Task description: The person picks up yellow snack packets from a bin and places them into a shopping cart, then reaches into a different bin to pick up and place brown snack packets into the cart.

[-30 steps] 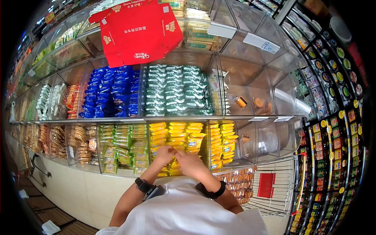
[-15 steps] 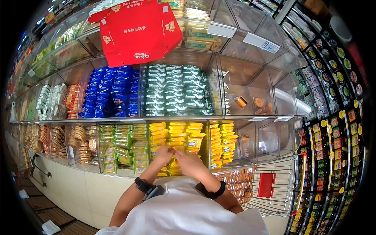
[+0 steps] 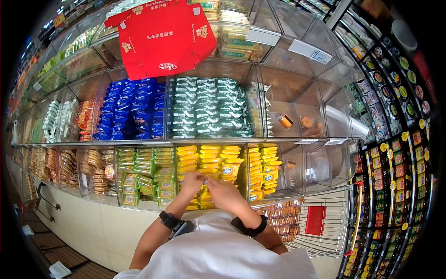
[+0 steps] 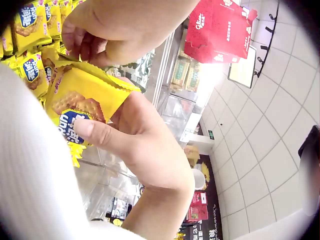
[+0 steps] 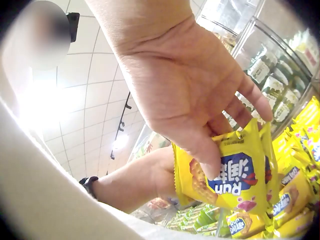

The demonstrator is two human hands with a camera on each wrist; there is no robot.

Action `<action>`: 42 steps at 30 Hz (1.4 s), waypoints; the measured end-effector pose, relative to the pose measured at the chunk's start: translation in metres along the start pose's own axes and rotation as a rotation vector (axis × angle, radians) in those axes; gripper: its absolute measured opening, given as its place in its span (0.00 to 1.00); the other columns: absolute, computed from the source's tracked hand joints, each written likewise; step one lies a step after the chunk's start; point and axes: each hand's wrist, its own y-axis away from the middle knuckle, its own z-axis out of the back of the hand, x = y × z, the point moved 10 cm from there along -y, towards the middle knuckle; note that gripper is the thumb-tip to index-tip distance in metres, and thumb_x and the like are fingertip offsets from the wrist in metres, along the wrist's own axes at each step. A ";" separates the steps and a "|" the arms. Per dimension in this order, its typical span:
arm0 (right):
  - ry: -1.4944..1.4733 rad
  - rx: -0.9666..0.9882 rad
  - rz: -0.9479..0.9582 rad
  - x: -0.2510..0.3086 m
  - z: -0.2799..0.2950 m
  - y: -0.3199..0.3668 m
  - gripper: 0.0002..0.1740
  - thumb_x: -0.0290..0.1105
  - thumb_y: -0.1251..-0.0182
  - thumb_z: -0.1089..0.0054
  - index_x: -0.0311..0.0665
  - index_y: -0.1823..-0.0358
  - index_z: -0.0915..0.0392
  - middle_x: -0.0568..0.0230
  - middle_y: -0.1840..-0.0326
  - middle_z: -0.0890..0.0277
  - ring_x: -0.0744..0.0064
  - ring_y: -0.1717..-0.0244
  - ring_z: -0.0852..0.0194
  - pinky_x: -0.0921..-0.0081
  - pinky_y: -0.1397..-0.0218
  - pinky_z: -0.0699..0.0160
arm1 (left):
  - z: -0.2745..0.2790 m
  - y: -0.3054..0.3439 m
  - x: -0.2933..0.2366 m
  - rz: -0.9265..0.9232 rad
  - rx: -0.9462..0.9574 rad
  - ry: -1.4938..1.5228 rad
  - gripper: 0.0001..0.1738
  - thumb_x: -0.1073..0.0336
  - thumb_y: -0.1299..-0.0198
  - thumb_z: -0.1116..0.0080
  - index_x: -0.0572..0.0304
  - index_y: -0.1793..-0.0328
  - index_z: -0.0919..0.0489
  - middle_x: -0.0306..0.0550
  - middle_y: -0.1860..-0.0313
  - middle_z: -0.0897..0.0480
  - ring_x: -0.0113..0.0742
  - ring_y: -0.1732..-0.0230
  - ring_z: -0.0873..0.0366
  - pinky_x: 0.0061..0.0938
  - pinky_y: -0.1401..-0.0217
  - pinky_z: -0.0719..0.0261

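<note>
In the head view the left hand (image 3: pixel 193 183) and right hand (image 3: pixel 225 193) meet over a bin of yellow packets (image 3: pixel 210 160). The right hand (image 4: pixel 147 142) grips a yellow biscuit packet (image 4: pixel 82 97) in the left wrist view, its thumb flat on the blue label. Curled fingers of the left hand (image 4: pixel 127 27) pinch at the upper edge of that packet; their tips are partly hidden. In the right wrist view the right hand (image 5: pixel 185 82) has its thumb across the packet (image 5: pixel 200 187); a second yellow layer shows behind it, and the left fingers are hidden.
Bins of green packets (image 3: pixel 146 179), blue packets (image 3: pixel 127 109) and dark green packets (image 3: pixel 207 107) surround the hands. Clear dividers stand between bins. A red card sign (image 3: pixel 167 42) stands above, and a shopping cart (image 3: pixel 334 232) is at lower right.
The hands stay nearly in place. In the head view a small bluish patch now shows between the fingertips, where the fingers have shifted slightly.
</note>
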 end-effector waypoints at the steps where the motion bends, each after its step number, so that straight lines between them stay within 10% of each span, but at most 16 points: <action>1: 0.000 0.001 0.003 0.000 0.000 0.000 0.24 0.24 0.54 0.46 0.27 0.52 0.35 0.51 0.47 0.37 0.53 0.51 0.33 0.60 0.52 0.33 | 0.000 0.000 0.001 -0.004 0.002 -0.002 0.07 0.70 0.52 0.41 0.68 0.69 0.20 0.46 0.79 0.21 0.27 0.76 0.28 0.24 0.71 0.28; 12: 0.026 0.063 -0.008 0.000 -0.004 0.001 0.30 0.30 0.53 0.40 0.27 0.48 0.38 0.49 0.42 0.40 0.53 0.46 0.35 0.60 0.50 0.33 | -0.005 -0.003 0.005 -0.003 0.038 -0.029 0.08 0.69 0.51 0.42 0.68 0.68 0.20 0.47 0.78 0.20 0.28 0.77 0.26 0.24 0.72 0.28; 21: 0.059 0.033 -0.032 0.001 -0.005 0.000 0.22 0.28 0.51 0.45 0.29 0.53 0.35 0.51 0.48 0.35 0.54 0.51 0.32 0.59 0.55 0.33 | -0.002 0.003 -0.014 -0.063 0.038 -0.164 0.10 0.64 0.52 0.46 0.64 0.70 0.20 0.58 0.72 0.21 0.54 0.68 0.23 0.36 0.64 0.26; 42: 0.039 0.024 -0.027 0.002 -0.008 0.001 0.15 0.22 0.55 0.48 0.30 0.61 0.33 0.50 0.59 0.34 0.51 0.57 0.31 0.61 0.60 0.29 | -0.020 0.002 -0.005 -0.068 0.181 -0.256 0.11 0.63 0.55 0.45 0.64 0.71 0.19 0.62 0.72 0.22 0.56 0.68 0.23 0.39 0.64 0.26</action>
